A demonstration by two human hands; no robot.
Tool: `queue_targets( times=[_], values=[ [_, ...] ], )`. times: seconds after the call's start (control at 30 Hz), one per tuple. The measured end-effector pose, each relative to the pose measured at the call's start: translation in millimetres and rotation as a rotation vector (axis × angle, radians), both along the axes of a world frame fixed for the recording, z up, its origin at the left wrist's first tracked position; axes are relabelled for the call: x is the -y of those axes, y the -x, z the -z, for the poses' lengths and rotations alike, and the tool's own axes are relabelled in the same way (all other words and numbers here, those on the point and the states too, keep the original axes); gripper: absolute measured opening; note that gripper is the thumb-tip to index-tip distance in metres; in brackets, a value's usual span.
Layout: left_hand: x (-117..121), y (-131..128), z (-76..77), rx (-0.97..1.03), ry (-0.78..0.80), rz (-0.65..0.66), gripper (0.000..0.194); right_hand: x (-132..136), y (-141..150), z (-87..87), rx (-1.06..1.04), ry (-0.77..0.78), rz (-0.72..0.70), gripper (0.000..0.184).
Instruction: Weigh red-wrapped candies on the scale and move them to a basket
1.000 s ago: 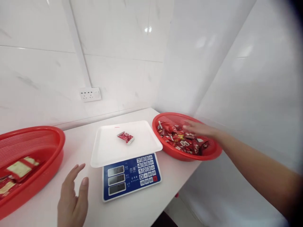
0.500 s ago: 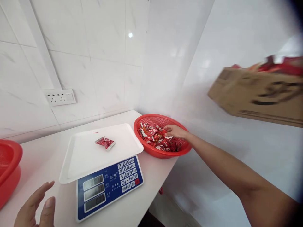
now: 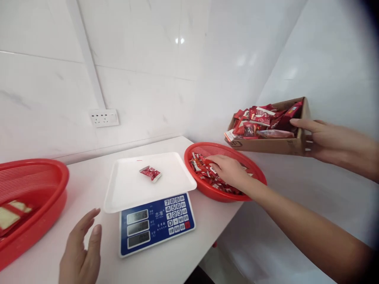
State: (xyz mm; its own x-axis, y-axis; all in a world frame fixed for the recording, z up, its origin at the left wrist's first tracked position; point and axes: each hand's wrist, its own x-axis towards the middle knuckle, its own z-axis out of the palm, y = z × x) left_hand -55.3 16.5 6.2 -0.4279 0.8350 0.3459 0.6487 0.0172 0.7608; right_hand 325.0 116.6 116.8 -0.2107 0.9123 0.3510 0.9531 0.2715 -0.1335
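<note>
My left hand point(image 3: 79, 248) hovers over the table left of the scale, thumb and fingers apart and holding nothing. On the right, my right hand point(image 3: 226, 169) is down in a red plastic basket point(image 3: 257, 173), its bent fingers closed on a red snack packet point(image 3: 209, 161) among many others. Fingertips are partly hidden there. A blue electronic scale point(image 3: 160, 242) stands between the hands, topped by a white tray point(image 3: 124, 189). One red-and-white snack packet point(image 3: 151, 172) lies on the tray. The scale's displays show digits.
Another person's hand point(image 3: 328, 138) holds a cardboard box point(image 3: 272, 146) full of red packets beside the right basket. A second red basket point(image 3: 56, 189) with pale and red packs stands far left. A wall socket point(image 3: 104, 118) is behind; the table edge runs at right.
The cardboard box has come in from the right and lowered toward the right basket. My right hand has sunk deeper among the packets. My left hand stays open; the view swung right, then back.
</note>
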Motion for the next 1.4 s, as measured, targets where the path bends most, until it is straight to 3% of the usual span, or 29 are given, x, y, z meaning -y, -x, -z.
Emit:
queue_targets(
  times=[0.17, 0.33, 0.5, 0.7, 0.8, 1.03, 1.17, 1.23, 1.4],
  values=[
    [5, -14, -19.4, 0.039, 0.055, -0.046, 0.046, -1, 55, -4.3, -0.031, -0.001, -0.168, 0.032],
    [3, -10, -19.5, 0.071, 0.062, -0.058, 0.048, -24, 89, 11.4, 0.068, 0.053, -0.349, 0.042],
    [2, -7, -17.7, 0.069, 0.066, -0.066, 0.047, -32, 83, 13.1, -0.126, 0.030, -0.279, 0.035],
    [3, -9, -17.1, 0.049, 0.076, -0.049, 0.046, -29, 65, 8.8, -0.343, 0.211, -0.166, 0.027],
    [2, -8, -16.3, 0.034, 0.070, -0.047, 0.046, -31, 65, 8.9, -0.439, 0.229, -0.130, 0.023],
    [1, -6, -14.5, 0.054, 0.079, -0.056, 0.045, -28, 91, 9.1, -0.475, 0.264, -0.204, 0.017],
    [4, -14, -21.2, 0.075, 0.062, -0.063, 0.044, -27, 107, 6.2, -0.533, 0.313, -0.318, 0.026],
    [6, -19, -26.2, 0.096, 0.064, -0.081, 0.044, -28, 107, 4.0, -0.478, 0.298, -0.347, 0.032],
    [7, -21, -30.4, 0.128, 0.076, -0.080, 0.044, -31, 88, 9.8, -0.083, 0.355, -0.346, 0.050]
  ],
)
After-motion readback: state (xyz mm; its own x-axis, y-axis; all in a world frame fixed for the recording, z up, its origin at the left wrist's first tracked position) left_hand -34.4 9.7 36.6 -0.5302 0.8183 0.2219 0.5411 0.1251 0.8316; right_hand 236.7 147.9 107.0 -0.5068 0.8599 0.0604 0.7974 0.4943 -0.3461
